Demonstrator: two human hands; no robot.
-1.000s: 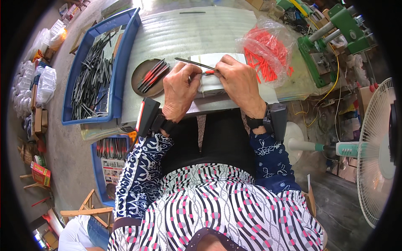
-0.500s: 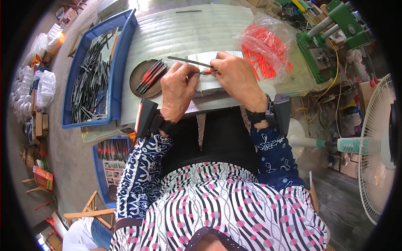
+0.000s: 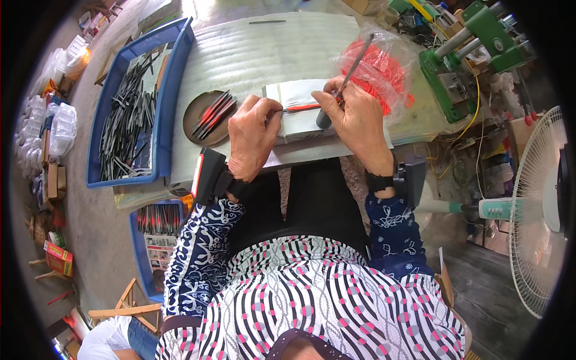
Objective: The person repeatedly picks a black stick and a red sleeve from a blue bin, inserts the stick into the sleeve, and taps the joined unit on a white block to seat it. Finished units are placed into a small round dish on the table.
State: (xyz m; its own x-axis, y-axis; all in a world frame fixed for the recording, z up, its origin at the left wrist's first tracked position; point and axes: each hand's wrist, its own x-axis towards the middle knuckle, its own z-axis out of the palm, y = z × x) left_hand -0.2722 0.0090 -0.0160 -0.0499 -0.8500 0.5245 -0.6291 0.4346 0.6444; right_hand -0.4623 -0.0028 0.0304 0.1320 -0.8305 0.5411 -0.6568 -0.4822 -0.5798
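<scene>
Nearest the camera is the wearer's own patterned top (image 3: 312,294), with black trousers (image 3: 321,201) beyond it. Navy-and-white sleeves (image 3: 207,249) cover the forearms, and a dark device (image 3: 209,174) is strapped at each wrist.

Beyond the wrists, both hands are at work over the near part of the desk (image 3: 234,45). The left hand (image 3: 255,138) is closed, thumb and fingertips pinching the dark left end of a slim red-and-black piece (image 3: 303,108). That piece lies level above a white-topped block (image 3: 294,91), its red stretch reaching across to the right hand (image 3: 358,123). The right hand is curled around a long dark tool (image 3: 360,58): its thin shaft slants up and to the right, and a thick dark end (image 3: 324,119) shows below the thumb. Whether the right fingers also grip the red-and-black piece cannot be told.

Just left of the left hand, a round brown dish (image 3: 191,114) holds a bundle of red-and-black pieces (image 3: 215,115). Farther left, a blue tray (image 3: 165,138) contains a heap of dark strips (image 3: 127,114). Behind the right hand, a clear plastic bag (image 3: 393,43) is full of red pieces (image 3: 378,69), the tool's shaft crossing in front of it. To its right stands a green machine (image 3: 441,84). One dark strip (image 3: 267,22) lies alone toward the desk's far edge.
</scene>
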